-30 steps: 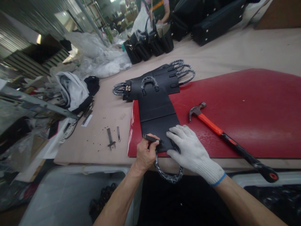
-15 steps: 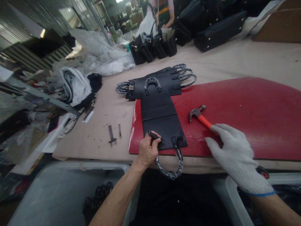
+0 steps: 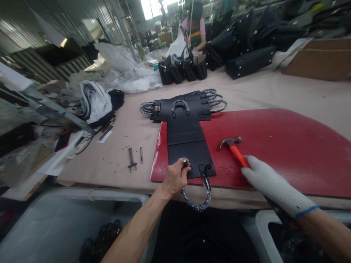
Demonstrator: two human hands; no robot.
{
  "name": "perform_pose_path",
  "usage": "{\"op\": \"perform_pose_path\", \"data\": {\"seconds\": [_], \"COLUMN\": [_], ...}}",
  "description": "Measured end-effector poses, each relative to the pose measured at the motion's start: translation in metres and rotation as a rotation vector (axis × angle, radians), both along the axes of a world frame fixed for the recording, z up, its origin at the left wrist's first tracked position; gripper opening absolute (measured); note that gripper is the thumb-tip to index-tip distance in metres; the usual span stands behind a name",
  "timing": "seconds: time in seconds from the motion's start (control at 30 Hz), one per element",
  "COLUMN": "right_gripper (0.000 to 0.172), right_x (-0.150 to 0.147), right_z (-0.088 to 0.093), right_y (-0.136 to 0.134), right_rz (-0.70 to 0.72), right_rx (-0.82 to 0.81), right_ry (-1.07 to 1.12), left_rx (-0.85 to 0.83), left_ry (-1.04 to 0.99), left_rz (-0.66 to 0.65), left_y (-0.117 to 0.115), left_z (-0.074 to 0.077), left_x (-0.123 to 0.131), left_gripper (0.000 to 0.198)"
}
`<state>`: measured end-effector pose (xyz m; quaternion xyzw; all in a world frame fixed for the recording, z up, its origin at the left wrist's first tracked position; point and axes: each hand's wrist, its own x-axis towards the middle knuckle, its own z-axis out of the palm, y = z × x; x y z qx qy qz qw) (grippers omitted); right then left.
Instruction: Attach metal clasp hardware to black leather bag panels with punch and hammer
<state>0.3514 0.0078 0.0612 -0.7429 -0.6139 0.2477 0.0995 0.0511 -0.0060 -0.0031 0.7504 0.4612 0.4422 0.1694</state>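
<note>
My bare left hand (image 3: 175, 177) is closed around a short metal punch (image 3: 184, 161), its end standing up over the near part of a black leather bag panel (image 3: 189, 151). The punch's lower tip is hidden by my fingers. Beside it, a plastic-wrapped handle (image 3: 197, 207) is attached to the panel and hangs past the table edge. My gloved right hand (image 3: 268, 180) is wrapped around the handle of a claw hammer (image 3: 238, 156) with an orange shaft, right of the panel. The hammer's head is low over the red board (image 3: 274, 146).
More black panels with wrapped handles (image 3: 181, 96) lie beyond. A two-pronged tool (image 3: 131, 159) and a thin metal rod (image 3: 141, 155) rest left of the board. Finished black bags (image 3: 182, 69) stand at the back, near a person (image 3: 195, 31). Grey bins (image 3: 90, 195) flank me below the table.
My right hand has closed around the hammer's handle, where its fingers were spread before. My left hand has tipped the punch from slanting to more upright. The camera view has shifted slightly.
</note>
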Motion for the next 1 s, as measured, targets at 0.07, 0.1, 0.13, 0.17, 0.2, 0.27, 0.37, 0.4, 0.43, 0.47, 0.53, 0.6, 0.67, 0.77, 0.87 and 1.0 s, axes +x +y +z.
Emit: {"op": "perform_pose_path", "data": {"seconds": [0.07, 0.1, 0.13, 0.17, 0.2, 0.27, 0.37, 0.4, 0.43, 0.47, 0.53, 0.6, 0.67, 0.77, 0.87, 1.0], "right_gripper": [0.031, 0.033, 0.037, 0.042, 0.045, 0.043, 0.038, 0.036, 0.035, 0.034, 0.032, 0.031, 0.030, 0.029, 0.032, 0.035], "right_x": [-0.010, -0.015, -0.020, -0.025, -0.030, -0.037, -0.046, -0.049, -0.053, -0.058, -0.067, -0.073, -0.075, -0.069, -0.066, -0.070], "right_z": [0.021, 0.033, 0.043, 0.052, 0.060, 0.068, 0.075, 0.079, 0.084, 0.089, 0.099, 0.103, 0.102, 0.102, 0.115, 0.115], "right_y": [-0.010, -0.016, -0.023, -0.029, -0.034, -0.041, -0.044, -0.045, -0.046, -0.047, -0.050, -0.052, -0.049, -0.043, -0.044, -0.050], "right_rz": [-0.099, -0.133, -0.144, -0.126, -0.082, 0.032, 0.212, 0.262, 0.302, 0.332, 0.333, 0.326, 0.373, 0.452, 0.386, 0.308], "right_rx": [-0.081, -0.120, -0.136, -0.141, -0.139, -0.076, 0.143, 0.223, 0.290, 0.344, 0.458, 0.555, 0.573, 0.482, 0.550, 0.647], "right_ry": [0.356, 0.562, 0.744, 0.880, 0.957, 0.891, 0.501, 0.385, 0.308, 0.272, 0.272, 0.276, 0.169, -0.052, 0.030, 0.132], "left_rx": [-0.012, -0.017, -0.021, -0.022, -0.021, -0.023, -0.025, -0.025, -0.023, -0.021, -0.016, -0.008, -0.008, -0.021, -0.004, 0.021], "left_ry": [-0.024, -0.031, -0.034, -0.033, -0.028, -0.025, -0.043, -0.050, -0.054, -0.054, -0.050, -0.042, -0.035, -0.041, -0.044, -0.015], "left_rz": [0.006, 0.010, 0.015, 0.020, 0.023, 0.030, 0.031, 0.030, 0.030, 0.029, 0.028, 0.021, 0.014, 0.019, 0.027, 0.025], "left_y": [0.000, 0.000, 0.000, 0.000, 0.001, 0.001, 0.002, 0.002, 0.002, 0.002, 0.003, 0.003, 0.003, 0.003, 0.002, 0.002], "left_z": [0.001, 0.001, 0.002, 0.002, 0.002, 0.002, 0.002, 0.002, 0.002, 0.001, 0.000, -0.001, -0.001, -0.001, 0.000, 0.000], "left_x": [0.001, 0.002, 0.003, 0.003, 0.004, 0.005, 0.005, 0.005, 0.006, 0.006, 0.005, 0.005, 0.006, 0.006, 0.007, 0.006], "left_gripper": [0.014, 0.014, 0.014, 0.014, 0.013, 0.013, 0.016, 0.016, 0.017, 0.016, 0.016, 0.016, 0.016, 0.016, 0.015, 0.015]}}
